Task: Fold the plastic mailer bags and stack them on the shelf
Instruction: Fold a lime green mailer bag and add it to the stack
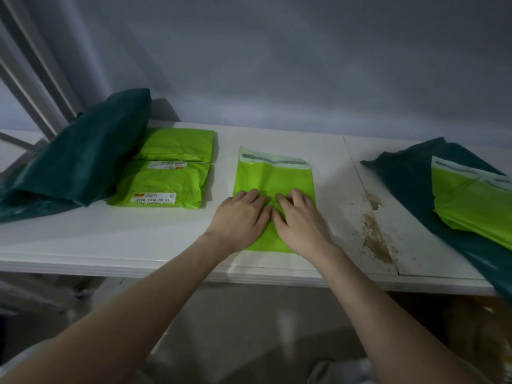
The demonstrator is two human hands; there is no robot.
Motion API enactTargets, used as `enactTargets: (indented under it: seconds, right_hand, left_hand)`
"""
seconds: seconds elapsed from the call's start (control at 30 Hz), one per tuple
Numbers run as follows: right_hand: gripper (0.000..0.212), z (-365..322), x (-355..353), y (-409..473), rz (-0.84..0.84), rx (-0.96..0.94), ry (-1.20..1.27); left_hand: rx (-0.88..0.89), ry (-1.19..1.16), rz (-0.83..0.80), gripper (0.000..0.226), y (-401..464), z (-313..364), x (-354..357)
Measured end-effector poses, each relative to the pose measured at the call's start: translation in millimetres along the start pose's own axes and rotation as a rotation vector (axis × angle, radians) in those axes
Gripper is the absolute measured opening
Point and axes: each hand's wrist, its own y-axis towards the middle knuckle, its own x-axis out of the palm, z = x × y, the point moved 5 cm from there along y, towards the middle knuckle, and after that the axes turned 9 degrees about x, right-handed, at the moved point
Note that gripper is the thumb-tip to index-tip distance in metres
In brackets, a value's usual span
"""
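So your lime-green plastic mailer bag (274, 178) is lying flat on the white painted shelf (327, 162), pretty much dead centre, long side running away from you. The far end has that pale, see-through flap with a dark adhesive strip across it, and the flap is open, not folded over. The near end sits close to the shelf's front edge. The plastic is glossy and a bit creased around where you're pressing.

Both your hands are palm-down on the near half of it, side by side and touching at the thumbs: left hand (241, 214), right hand (300, 220). Fingers are spread flat, pressing on the bag, not gripping anything.

To your left there's a stack of folded lime-green mailer bags (163, 187) with white printed labels, and another folded one (177, 144) just behind it. Left of those, a big dark-green plastic bag (80, 159) slumps against the wall. Over on the right, more unfolded lime-green mailers (471, 200) lie on top of another dark-green plastic sheet (407, 173). There's a patch of chipped brown paint (376, 239) near the seam in the shelf, right of your hands.
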Motion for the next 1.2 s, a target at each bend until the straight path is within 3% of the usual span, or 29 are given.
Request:
enactTargets:
  seconds: [0.13, 0.3, 0.43, 0.57, 0.63, 0.7, 0.8, 0.9, 1.07, 1.2]
  right_hand:
    - [0.079, 0, 9, -5, -0.061, -0.018, -0.006]
    - [0.058, 3, 14, -5, -0.112, 0.033, -0.017]
    - [0.061, 3, 13, -5, -0.138, 0.060, -0.003]
    - [0.067, 6, 6, 0, -0.169, 0.082, 0.087]
    - [0.070, 9, -3, 5, -0.165, 0.104, 0.133]
    - [0.068, 12, -14, 11, -0.099, 0.121, 0.173]
    - [0.060, 13, -25, 24, 0.053, 0.090, 0.164]
    - [0.054, 10, -21, 37, 0.085, 0.040, 0.101]
    - [0.049, 5, 10, 48, -0.071, 0.017, 0.040]
    - [0.049, 8, 19, 50, -0.137, 0.032, 0.041]
  left_hand:
    - [-0.033, -0.043, -0.033, 0.085, -5, -1, 8]
    - [-0.041, -0.040, -0.147, 0.102, -4, -11, 33]
    - [-0.112, -0.085, -0.156, 0.092, -7, -6, 24]
    - [-0.201, -0.223, -0.149, 0.067, -5, -7, 16]
    - [-0.243, -0.254, -0.073, 0.071, -2, -12, 6]
    - [-0.250, -0.230, 0.033, 0.078, 4, -17, -7]
    - [-0.196, -0.195, 0.110, 0.064, 17, -20, -13]
    - [-0.148, -0.221, 0.044, 0.053, 29, -16, -5]
    - [-0.152, -0.229, -0.147, 0.049, 35, -15, 18]
    - [-0.158, -0.206, -0.180, 0.051, 36, -15, 23]
